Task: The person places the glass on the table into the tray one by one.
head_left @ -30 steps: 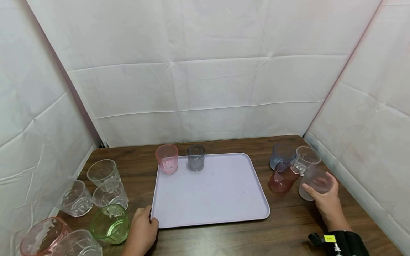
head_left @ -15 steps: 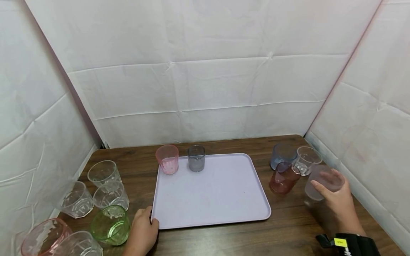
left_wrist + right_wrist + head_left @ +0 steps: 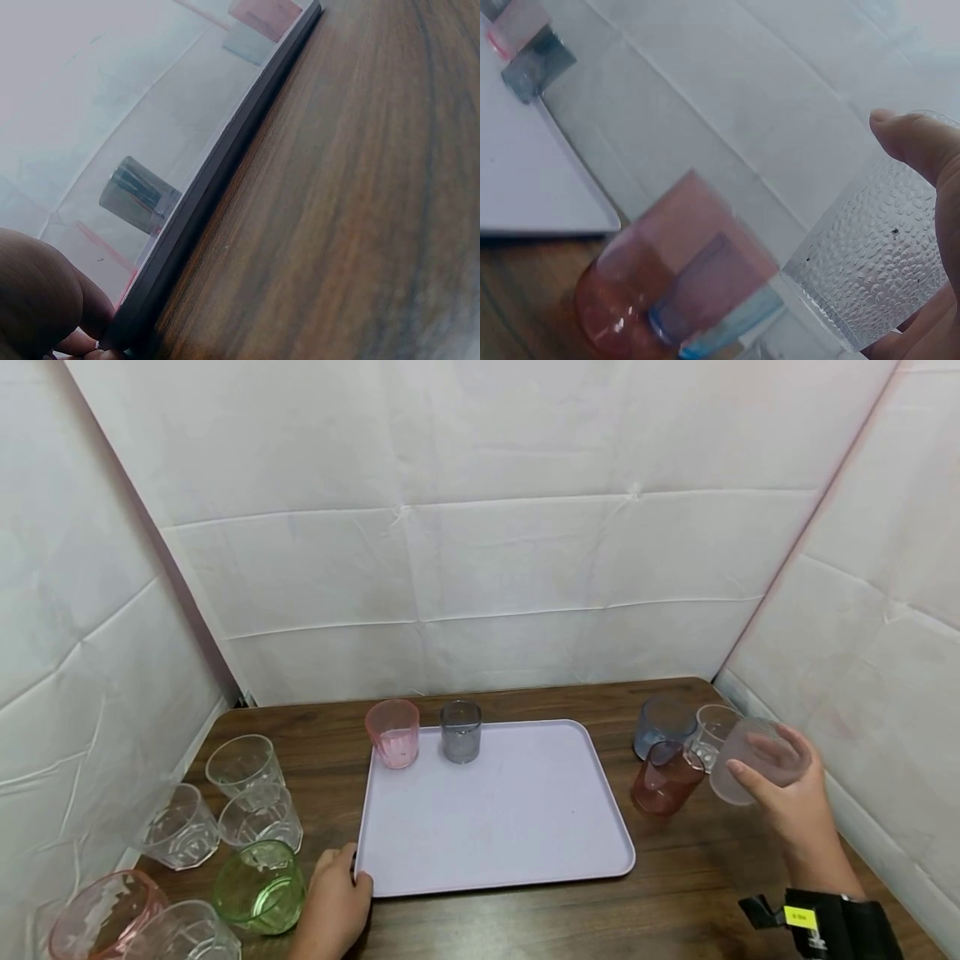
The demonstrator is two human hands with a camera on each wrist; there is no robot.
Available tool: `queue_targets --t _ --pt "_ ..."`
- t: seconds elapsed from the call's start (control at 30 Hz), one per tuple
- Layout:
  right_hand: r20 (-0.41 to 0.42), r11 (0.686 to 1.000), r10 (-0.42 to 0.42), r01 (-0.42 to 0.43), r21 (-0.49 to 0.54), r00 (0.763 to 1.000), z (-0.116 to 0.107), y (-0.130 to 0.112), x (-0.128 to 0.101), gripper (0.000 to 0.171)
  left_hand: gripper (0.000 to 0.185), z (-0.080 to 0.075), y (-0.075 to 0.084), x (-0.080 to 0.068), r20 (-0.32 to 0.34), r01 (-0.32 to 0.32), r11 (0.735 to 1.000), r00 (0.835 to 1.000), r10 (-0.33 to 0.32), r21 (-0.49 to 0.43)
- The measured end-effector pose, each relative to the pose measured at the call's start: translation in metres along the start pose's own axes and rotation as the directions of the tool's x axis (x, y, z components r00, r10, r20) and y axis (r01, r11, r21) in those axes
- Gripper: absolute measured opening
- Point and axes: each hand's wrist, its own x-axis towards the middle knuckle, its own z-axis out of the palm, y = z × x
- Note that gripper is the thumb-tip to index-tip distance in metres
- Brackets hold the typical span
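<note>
Fingers (image 3: 750, 774) of the right hand (image 3: 791, 793) grip the frosted cup (image 3: 753, 760) aloft, likely needing a carry left of them to the tray (image 3: 525, 852), whose corner the left hand (image 3: 333, 906) holds.

Dark wood bench (image 3: 675, 893) with a lilac tray (image 3: 495, 827) in the middle, clear and green glasses (image 3: 258, 887) left, red tumbler (image 3: 663, 777) and others right.

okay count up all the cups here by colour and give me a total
Clear or frosted: 6, one held in the right hand
Pink: 2
Red: 1
Green: 1
Grey: 1
Blue: 1
Total: 12
</note>
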Motion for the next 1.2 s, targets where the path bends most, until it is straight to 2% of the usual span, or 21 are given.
queue_targets --t 0.17,0.3,0.47,0.6,0.93,1.1,1.2 --pt "0.034 0.999 -0.022 0.021 0.031 0.999 0.019 -0.012 0.007 0.083 0.036 -0.001 0.000 0.000 -0.005 -0.002 1.000 1.000 0.002 0.000" --pt "0.068 0.998 -0.061 0.060 0.016 0.996 0.040 -0.020 0.017 0.082 0.037 -0.001 -0.001 0.000 -0.002 -0.002 1.000 1.000 0.002 0.000" --pt "0.114 0.995 -0.093 0.095 -0.009 0.989 0.070 -0.026 0.035 0.084 0.035 -0.001 -0.001 -0.001 -0.005 0.004 1.000 1.000 -0.004 -0.009" --pt "0.130 0.995 -0.083 0.088 -0.038 0.988 0.099 -0.026 0.046 0.087 0.035 0.000 -0.001 -0.001 -0.017 0.002 1.000 1.000 -0.003 -0.018" --pt "0.237 1.000 0.001 0.004 -0.021 0.971 0.169 -0.007 0.063 0.091 0.042 0.002 0.000 -0.001 -0.038 -0.015 0.999 0.999 0.014 -0.030" --pt "0.284 0.999 0.033 -0.044 0.030 0.958 0.196 0.007 0.070 0.091 0.041 0.002 0.000 -0.001 -0.058 -0.026 0.999 0.998 0.024 -0.033" --pt "0.312 0.999 0.040 -0.042 0.001 0.949 0.209 0.017 0.072 0.093 0.041 0.002 -0.001 -0.001 -0.065 -0.029 0.999 0.998 0.027 -0.032"
